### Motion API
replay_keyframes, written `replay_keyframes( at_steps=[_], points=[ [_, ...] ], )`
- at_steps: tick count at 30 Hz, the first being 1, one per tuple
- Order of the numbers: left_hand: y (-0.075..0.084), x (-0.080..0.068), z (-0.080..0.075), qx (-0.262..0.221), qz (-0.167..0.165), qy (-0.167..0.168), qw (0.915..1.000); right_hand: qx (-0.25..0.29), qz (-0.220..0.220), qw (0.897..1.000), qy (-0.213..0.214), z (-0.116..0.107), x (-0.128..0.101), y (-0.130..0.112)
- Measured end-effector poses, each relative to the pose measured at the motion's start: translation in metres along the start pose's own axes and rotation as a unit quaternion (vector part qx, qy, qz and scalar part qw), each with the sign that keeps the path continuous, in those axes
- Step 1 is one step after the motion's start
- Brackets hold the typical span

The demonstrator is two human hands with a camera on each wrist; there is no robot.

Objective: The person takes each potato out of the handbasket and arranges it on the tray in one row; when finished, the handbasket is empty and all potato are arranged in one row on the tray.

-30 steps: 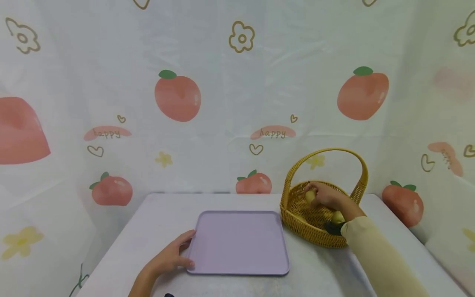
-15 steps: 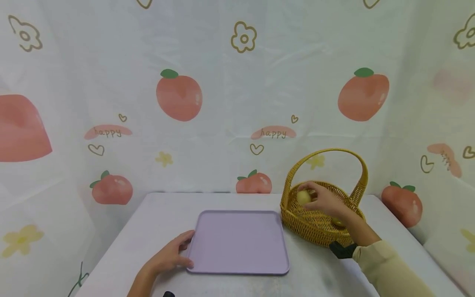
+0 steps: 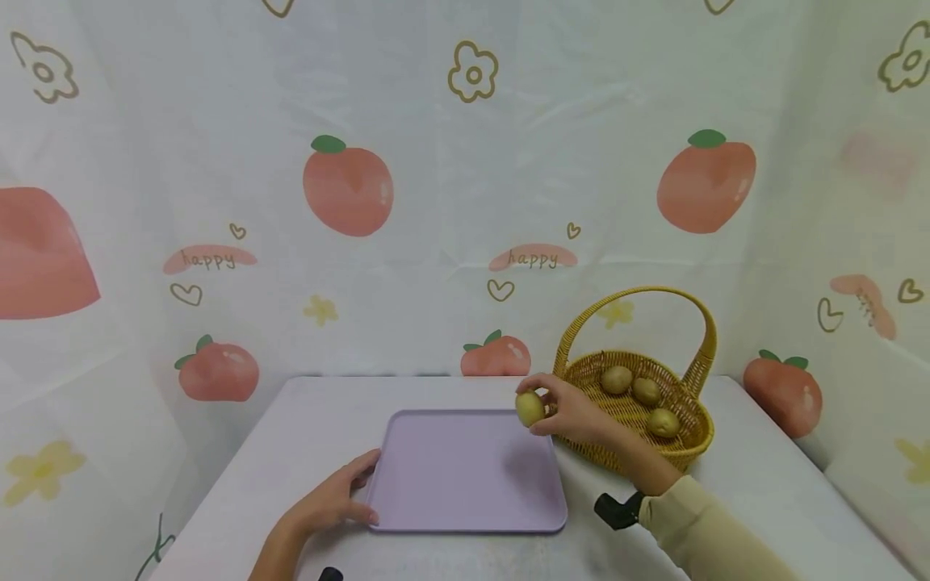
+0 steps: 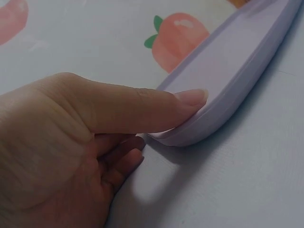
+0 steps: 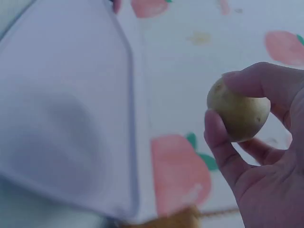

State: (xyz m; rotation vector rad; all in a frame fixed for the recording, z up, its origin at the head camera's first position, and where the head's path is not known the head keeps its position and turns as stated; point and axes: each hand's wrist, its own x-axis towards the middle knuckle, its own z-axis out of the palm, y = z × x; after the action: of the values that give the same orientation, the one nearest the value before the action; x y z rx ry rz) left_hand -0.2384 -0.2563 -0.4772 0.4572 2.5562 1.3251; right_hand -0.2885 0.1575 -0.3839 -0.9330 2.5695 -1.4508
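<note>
My right hand (image 3: 577, 411) holds a small round potato (image 3: 529, 409) between thumb and fingertips, above the tray's back right corner. Close up in the right wrist view, the potato (image 5: 239, 113) has smooth yellow-brown skin with a few dark spots. My left hand (image 3: 330, 500) rests at the left side of a flat pale purple tray (image 3: 465, 476), fingers spread along its edge. In the left wrist view the straight thumb (image 4: 142, 109) lies over the tray's rim (image 4: 209, 118), with the other fingers outside it. Nothing lies on the tray.
To the tray's right stands a yellow wicker basket (image 3: 697, 440) with a tall arched handle. Inside it are three potatoes (image 3: 617, 379). A fruit-printed curtain (image 3: 421, 307) hangs behind the white table (image 3: 327, 403). Black camera mounts show by both wrists.
The right hand has lifted a potato out of the basket and carried it left to over the tray's corner. The potatoes in the basket are uncovered. The left hand has stayed put.
</note>
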Motion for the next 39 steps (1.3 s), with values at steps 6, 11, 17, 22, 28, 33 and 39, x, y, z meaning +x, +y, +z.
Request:
replay_keyframes(
  at_steps=[6,11,17,22,28,33,39],
  points=[
    [0.001,0.000,0.000,0.000,-0.012,0.004,0.9999,-0.021,-0.014,0.999,-0.024,0.046,0.024,-0.001],
    [0.000,0.002,-0.001,0.003,-0.021,0.008,0.9998,-0.037,-0.005,0.999,-0.038,0.090,0.042,-0.002],
    [0.001,0.001,-0.001,0.004,-0.013,0.003,0.9999,-0.047,0.011,0.998,-0.040,0.144,0.059,0.001],
    [0.001,0.000,-0.001,0.001,-0.009,-0.003,1.0000,-0.049,0.017,0.998,-0.035,0.179,0.065,-0.005],
    [0.001,-0.001,-0.002,-0.015,0.003,-0.013,0.9998,-0.074,0.006,0.997,-0.036,0.205,0.070,-0.015],
    [-0.001,-0.001,-0.003,-0.023,0.026,-0.019,0.9992,-0.091,0.012,0.995,-0.031,0.212,0.070,-0.022],
    [-0.001,0.000,-0.004,-0.021,0.037,-0.020,0.9989,-0.113,0.007,0.993,-0.035,0.211,0.068,-0.023]
  ],
)
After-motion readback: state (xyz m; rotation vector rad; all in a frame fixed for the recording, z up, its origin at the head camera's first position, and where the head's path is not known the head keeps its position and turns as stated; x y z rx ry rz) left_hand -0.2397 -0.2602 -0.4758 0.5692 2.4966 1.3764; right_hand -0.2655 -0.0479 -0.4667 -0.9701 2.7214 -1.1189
